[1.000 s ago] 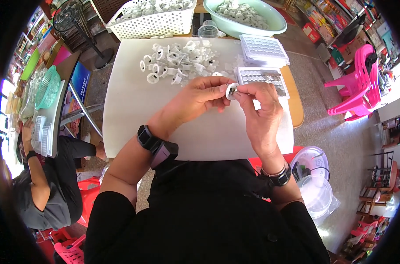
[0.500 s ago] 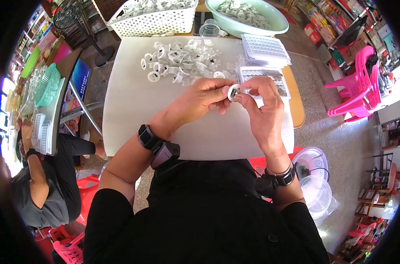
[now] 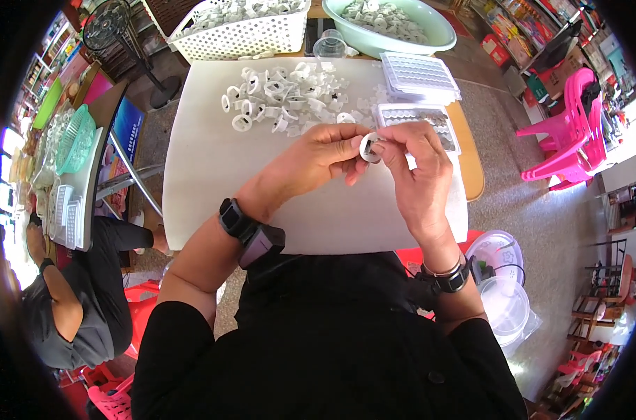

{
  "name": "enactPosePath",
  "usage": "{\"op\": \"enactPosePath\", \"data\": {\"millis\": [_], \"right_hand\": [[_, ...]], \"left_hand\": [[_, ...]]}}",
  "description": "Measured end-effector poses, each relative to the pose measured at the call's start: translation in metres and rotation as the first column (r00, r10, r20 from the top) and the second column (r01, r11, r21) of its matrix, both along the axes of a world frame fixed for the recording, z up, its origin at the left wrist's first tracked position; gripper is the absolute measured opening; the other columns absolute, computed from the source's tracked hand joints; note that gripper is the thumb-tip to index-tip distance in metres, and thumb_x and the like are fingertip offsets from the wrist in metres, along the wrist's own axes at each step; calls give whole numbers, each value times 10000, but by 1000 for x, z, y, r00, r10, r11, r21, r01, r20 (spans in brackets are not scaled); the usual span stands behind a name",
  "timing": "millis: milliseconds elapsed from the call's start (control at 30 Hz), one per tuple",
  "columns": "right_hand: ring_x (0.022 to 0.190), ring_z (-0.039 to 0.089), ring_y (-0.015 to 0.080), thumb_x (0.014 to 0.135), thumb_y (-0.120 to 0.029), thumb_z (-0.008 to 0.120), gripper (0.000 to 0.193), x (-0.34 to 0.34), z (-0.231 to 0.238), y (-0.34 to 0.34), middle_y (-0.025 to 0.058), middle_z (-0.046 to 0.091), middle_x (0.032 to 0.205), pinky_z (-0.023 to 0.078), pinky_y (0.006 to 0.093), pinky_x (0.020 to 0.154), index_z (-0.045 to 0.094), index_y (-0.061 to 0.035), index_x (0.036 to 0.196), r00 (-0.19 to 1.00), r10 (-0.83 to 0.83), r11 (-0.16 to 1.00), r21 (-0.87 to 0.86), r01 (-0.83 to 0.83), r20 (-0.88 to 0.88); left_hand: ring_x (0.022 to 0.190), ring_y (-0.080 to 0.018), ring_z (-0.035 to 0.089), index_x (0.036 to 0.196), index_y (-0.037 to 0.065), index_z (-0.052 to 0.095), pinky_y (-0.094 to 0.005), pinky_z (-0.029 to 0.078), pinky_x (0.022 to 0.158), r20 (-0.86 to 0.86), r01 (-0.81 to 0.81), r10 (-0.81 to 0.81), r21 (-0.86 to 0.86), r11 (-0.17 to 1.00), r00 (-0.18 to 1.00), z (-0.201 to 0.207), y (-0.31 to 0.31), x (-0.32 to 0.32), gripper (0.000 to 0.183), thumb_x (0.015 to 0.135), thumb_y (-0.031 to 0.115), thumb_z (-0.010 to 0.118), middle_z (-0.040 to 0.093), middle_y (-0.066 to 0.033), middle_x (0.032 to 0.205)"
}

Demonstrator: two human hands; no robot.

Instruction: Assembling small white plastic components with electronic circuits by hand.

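Observation:
My left hand pinches a small round white plastic ring with a dark slot in its middle, held above the table's right half. At the ring's right side, my right hand has its thumb and fingers drawn together, touching it. Whether a tiny piece sits between those fingertips is hidden. Just beyond the right hand, a clear compartment tray contains small greyish-brown pieces. A pile of similar white plastic parts spreads over the far side of the table, some with dark middles.
Stacked clear trays stand at the far right of the white tabletop. Beyond are a white perforated basket, a clear cup and a pale green basin, the basket and basin full of white parts. A co-worker sits at left.
The ring has turned slightly between my fingers, and my right fingertips have closed in on it. At left, the co-worker's hand has shifted nearer their body.

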State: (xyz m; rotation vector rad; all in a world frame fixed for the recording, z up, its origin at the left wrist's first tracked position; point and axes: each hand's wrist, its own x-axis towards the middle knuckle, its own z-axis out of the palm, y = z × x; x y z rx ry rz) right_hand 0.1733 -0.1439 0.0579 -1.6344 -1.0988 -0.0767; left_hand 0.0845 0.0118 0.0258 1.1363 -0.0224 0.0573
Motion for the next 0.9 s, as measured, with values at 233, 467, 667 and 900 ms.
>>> {"op": "enactPosePath", "data": {"millis": [233,467,667,900], "right_hand": [[689,614,161,807,10,680,110,2,-13,3,83,611,848,496,285,615,626,-25,896,999,-52,994,94,53,-5],[729,619,245,793,45,658,144,-3,-22,10,104,609,867,505,322,638,615,-26,911,966,-111,988,127,83,235],[773,625,269,783,57,648,180,-6,-21,7,109,614,886,512,340,660,626,-26,941,974,-88,994,86,71,209],[801,619,277,780,40,650,180,-2,-25,8,109,613,895,508,360,695,624,-25,946,943,-144,989,80,125,301]], "left_hand": [[788,-105,544,1196,-25,540,-267,460,669,2,12,-12,-54,998,1000,2,2,-2,328,986,225,505,591,-36,970],[800,-108,554,1193,-18,550,-266,471,676,3,12,-12,-114,993,1000,-2,5,-1,315,987,216,504,597,-37,959],[821,-107,571,1189,-1,564,-257,479,689,-13,-39,37,-166,985,999,0,4,-2,290,978,194,518,603,-26,930],[835,-102,568,1190,0,569,-252,479,715,-48,-51,44,-152,987,998,3,1,-2,283,968,172,534,600,-18,937]]}}
